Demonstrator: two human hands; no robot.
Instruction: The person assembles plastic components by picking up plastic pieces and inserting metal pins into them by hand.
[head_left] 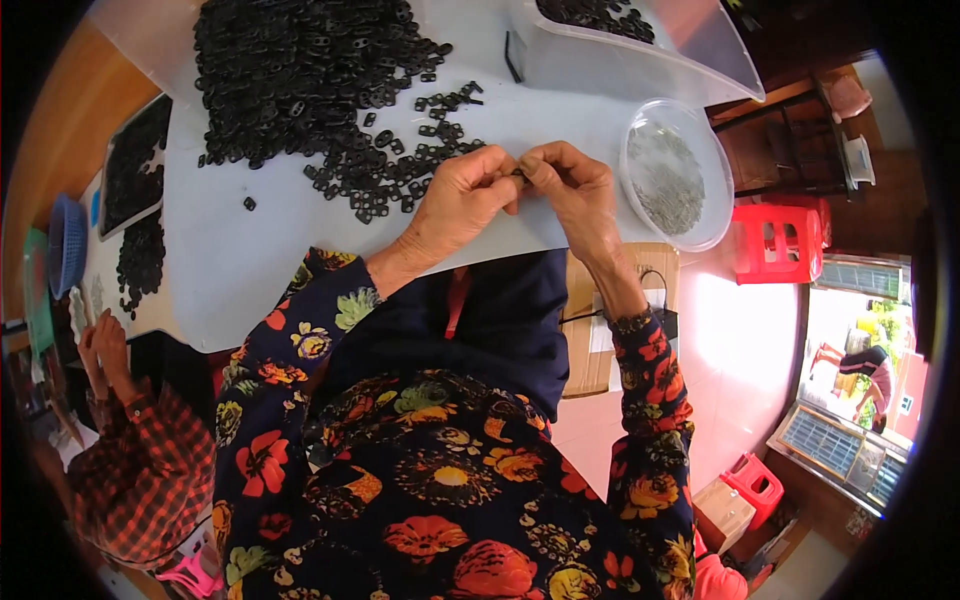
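Observation:
My left hand (458, 198) and my right hand (582, 192) meet over the near part of the table, fingertips pinched together. Between them sits a small black piece (519, 175), mostly covered by the fingers; whether a pin is in it cannot be made out. To the left of my hands spreads a big heap of flat black pieces (285, 80) with holes, thinning into loose ones (375, 185) beside my left hand. Just right of my right hand stands a round clear tub (720, 205) holding many thin silvery metal pins (668, 180).
A clear plastic bin (640, 72) with more black pieces stands at the far right of the white table (235, 270). At left, a person in a checked shirt (150, 465) works beside a tray of black pieces (135, 165). Red stools (775, 245) are on the right.

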